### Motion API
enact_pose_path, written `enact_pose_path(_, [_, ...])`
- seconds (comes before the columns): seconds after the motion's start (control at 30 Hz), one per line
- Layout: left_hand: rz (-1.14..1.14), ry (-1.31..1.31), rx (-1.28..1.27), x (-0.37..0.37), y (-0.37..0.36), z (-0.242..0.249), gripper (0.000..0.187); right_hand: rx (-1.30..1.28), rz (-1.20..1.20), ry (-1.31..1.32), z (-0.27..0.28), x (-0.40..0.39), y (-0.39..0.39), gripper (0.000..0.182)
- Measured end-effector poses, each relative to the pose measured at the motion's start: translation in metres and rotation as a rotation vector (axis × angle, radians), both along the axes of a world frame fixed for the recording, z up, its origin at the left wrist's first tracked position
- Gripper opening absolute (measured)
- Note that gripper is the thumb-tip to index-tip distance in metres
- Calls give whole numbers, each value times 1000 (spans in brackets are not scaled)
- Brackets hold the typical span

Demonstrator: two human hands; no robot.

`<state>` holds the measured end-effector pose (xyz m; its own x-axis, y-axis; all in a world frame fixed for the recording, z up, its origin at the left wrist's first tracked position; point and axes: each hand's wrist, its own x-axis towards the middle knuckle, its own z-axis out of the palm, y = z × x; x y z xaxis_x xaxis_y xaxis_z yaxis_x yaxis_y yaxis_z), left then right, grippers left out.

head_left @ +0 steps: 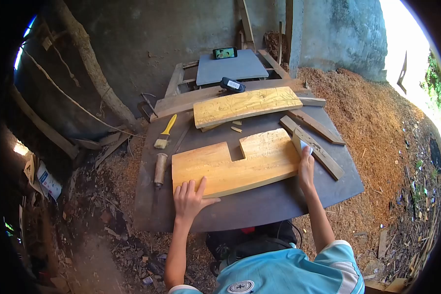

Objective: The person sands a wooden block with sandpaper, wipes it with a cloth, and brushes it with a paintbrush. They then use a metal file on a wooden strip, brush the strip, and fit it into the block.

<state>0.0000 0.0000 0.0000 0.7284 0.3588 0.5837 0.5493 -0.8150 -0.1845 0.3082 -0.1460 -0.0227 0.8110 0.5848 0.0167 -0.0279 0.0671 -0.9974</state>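
A notched wooden board (206, 169) lies on the dark tabletop, with a rectangular cut-out in its far edge. My left hand (188, 198) grips its near left corner, fingers on the top face and thumb along the front edge. At the board's right end, my right hand (306, 169) is closed on a folded sheet (304, 145), pale on one side and tan on the other, which looks like sandpaper. To the left of the board are a yellow-handled paintbrush (168, 128) and a chisel (160, 169) with a worn wooden handle.
Behind lies a second board (247, 107) with pencilled markings, and a black device (232, 85) beyond it. Loose wooden strips (313, 147) sit to the right. A phone (225, 53) leans on a grey panel (230, 68) at the back. Sawdust (362, 132) covers the ground.
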Motion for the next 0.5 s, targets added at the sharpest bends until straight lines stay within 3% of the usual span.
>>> enact_pose_path(0.07, [-39,-38,-9,-1,9,-3,62,-54,-3,-95,-7,-2,5,39])
enact_pose_path(0.17, [-85,27,-144,6,8,13,57,-372,265,-959,28,6,-7,36])
enact_pose_path(0.27, [-35,124,-567,18,40,34,51,-476,240,-1357,38,7,23,37])
enact_pose_path(0.37, [-82,-39,-259,57,76,38,44,-689,606,-1241,37,-13,50,40])
enact_pose_path(0.43, [-77,-84,-448,73,99,0,42,-492,804,-1152,45,-21,49,39])
enact_pose_path(0.5, [-53,-86,-596,77,109,-7,41,-299,988,-1018,43,-34,39,39])
